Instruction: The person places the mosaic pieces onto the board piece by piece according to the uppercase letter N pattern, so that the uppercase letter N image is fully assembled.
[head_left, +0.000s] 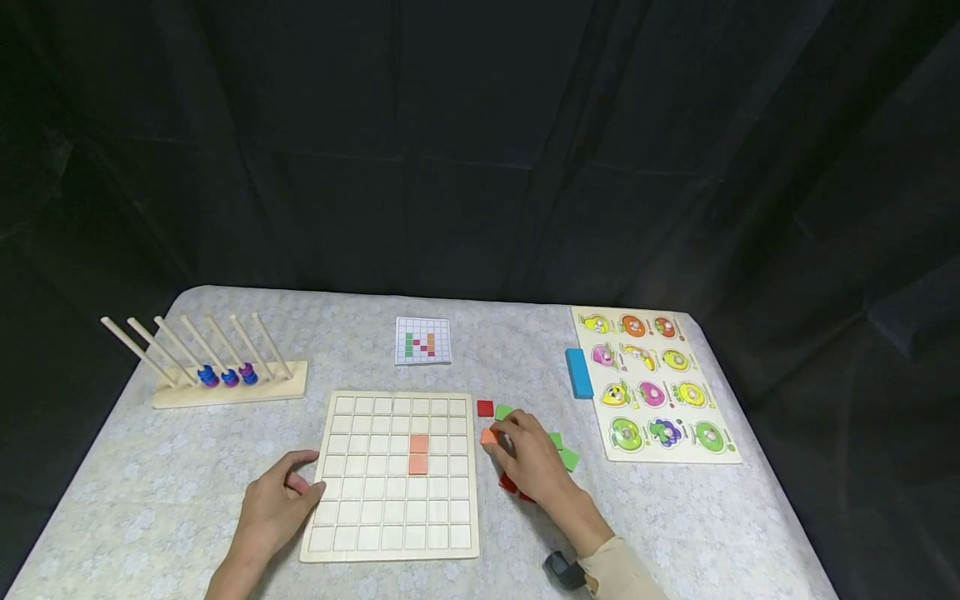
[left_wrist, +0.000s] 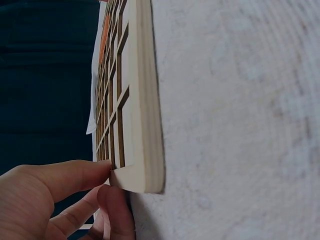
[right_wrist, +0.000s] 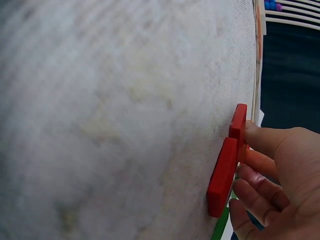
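A wooden grid board point(head_left: 390, 555) lies flat on the table, with two orange tiles point(head_left: 418, 454) in neighbouring cells of one column. At its left side, my left hand point(head_left: 277, 504) lays the thumb over the rim while bent fingers meet the edge. My right hand point(head_left: 534, 460), just past the board's right side, has thumb and index finger around another orange tile point(head_left: 490, 436). Red tiles point(right_wrist: 223, 175) lie under and beside that hand. Several green tiles point(head_left: 569, 459) show around it, and one red tile point(head_left: 485, 408) is farther back.
Behind the board lies a pattern card point(head_left: 422, 342) with green, red and orange squares. A peg stand point(head_left: 285, 387) with blue and purple beads is at back left. To the right are a blue block point(head_left: 579, 373) and a fruit puzzle board point(head_left: 652, 454).
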